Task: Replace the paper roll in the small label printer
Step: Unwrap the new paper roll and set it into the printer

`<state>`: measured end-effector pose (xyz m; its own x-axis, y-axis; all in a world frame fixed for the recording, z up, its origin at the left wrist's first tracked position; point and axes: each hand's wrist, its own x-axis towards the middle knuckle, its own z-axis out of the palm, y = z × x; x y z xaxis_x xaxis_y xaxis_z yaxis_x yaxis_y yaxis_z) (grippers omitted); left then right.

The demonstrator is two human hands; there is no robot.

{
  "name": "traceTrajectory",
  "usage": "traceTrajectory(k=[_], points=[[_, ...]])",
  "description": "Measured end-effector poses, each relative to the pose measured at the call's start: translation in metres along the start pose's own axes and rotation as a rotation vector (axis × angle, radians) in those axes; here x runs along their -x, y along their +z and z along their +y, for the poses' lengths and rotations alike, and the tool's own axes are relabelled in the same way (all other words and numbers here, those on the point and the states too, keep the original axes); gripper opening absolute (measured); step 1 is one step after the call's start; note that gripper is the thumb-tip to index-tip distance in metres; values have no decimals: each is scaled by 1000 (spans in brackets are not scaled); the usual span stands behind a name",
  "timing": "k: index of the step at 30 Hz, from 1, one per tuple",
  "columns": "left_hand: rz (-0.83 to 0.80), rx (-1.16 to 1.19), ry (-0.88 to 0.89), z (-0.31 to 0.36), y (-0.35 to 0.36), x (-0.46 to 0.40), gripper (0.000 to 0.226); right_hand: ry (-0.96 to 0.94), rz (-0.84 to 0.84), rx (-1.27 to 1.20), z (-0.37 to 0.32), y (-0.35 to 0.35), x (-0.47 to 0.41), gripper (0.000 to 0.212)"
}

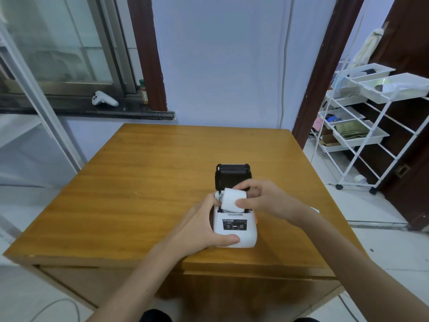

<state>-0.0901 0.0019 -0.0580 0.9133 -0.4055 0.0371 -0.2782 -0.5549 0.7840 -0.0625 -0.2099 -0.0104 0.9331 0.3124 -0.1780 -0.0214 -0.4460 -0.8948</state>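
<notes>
A small white label printer (235,231) stands on the wooden table (139,182), its black lid (232,175) swung open and upright at the back. My left hand (204,225) grips the printer's left side, thumb along its front edge. My right hand (262,198) holds a white paper roll (232,199) by its ends, tilted, just above the open paper bay. The bay's inside is mostly hidden by the roll and my fingers.
A white wire trolley (369,126) with trays stands to the right of the table. On the dark window ledge behind lie a white controller (104,98) and a small jar (144,91). A white scrap (314,209) shows behind my right wrist.
</notes>
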Motion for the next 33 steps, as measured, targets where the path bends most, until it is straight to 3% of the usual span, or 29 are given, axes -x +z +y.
traceTrajectory(k=[7, 14, 21, 26, 33], points=[[-3, -6, 2, 2, 1, 1, 65, 68, -182, 302, -18, -5, -8, 32], [-6, -9, 10, 4, 1, 2, 64, 70, -261, 428, -22, -5, -8, 27], [-13, -20, -2, 3, 1, 1, 64, -114, -79, 632, -12, 0, 1, 41], [-20, -16, -13, 5, 0, 2, 65, -199, -19, 799, -8, 1, 10, 18], [-11, -61, -13, 1, 2, 1, 71, -165, 51, 580, 3, 0, 3, 27]])
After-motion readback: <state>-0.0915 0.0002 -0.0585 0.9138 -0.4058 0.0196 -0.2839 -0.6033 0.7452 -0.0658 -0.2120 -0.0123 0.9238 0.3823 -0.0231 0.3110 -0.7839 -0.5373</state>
